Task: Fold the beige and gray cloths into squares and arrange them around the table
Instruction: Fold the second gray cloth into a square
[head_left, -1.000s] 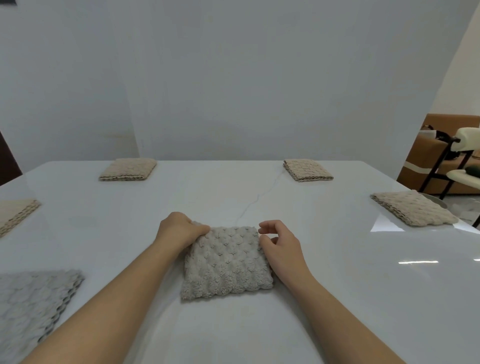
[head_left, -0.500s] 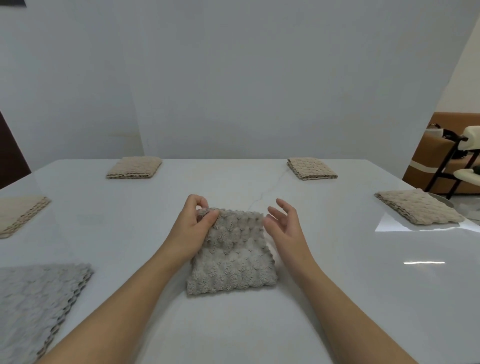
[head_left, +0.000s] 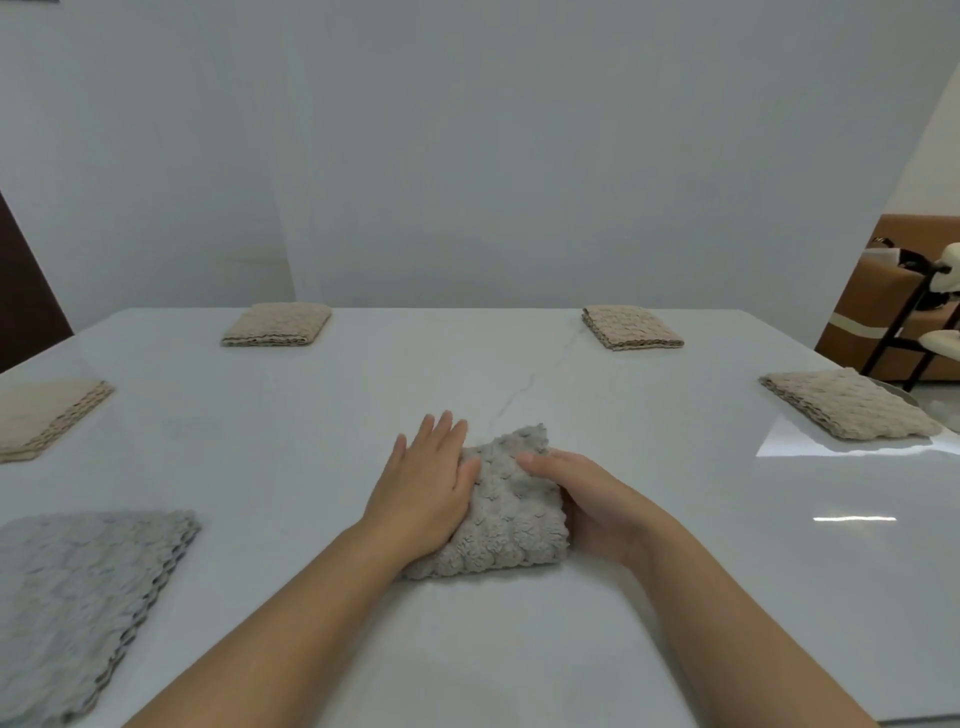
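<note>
Step in hand, by our read: flattening the last fold of the gray bobble-textured cloth (head_left: 509, 525). It is lying on the white glossy table (head_left: 519, 649), directly under and betw. both hands.

L hand (head_left: 423, 488) is lying flat, fingers straight and slightly spread. Its palm is pressing the cloth's L part, w/ fingertips overhanging onto the tabletop. R hand (head_left: 597, 499) is gripping the cloth's R edge, thumb on top, fingers curling round the side. Cannot tell whether they are reaching underneath. The corner just beyond the R thumb is standing up, not lying flush.

To do it well, we are thinking:
- L palm anchoring while R is smoothing outward toward that raised corner.
- Then both hands squaring the edges so the layers are stacking flush.
- Pile is looking thick and springy, so prob. firm, slow pressure, else the fold is popping open.

Four beige folded cloths (head_left: 278, 325) (head_left: 631, 327) (head_left: 847, 410) (head_left: 47, 415) are sitting well apart, beyond and to both sides of the hands. A gray folded cloth (head_left: 78, 597) is lying L of the L forearm. We are guessing this one is going R of the R hand to mirror it.
</note>
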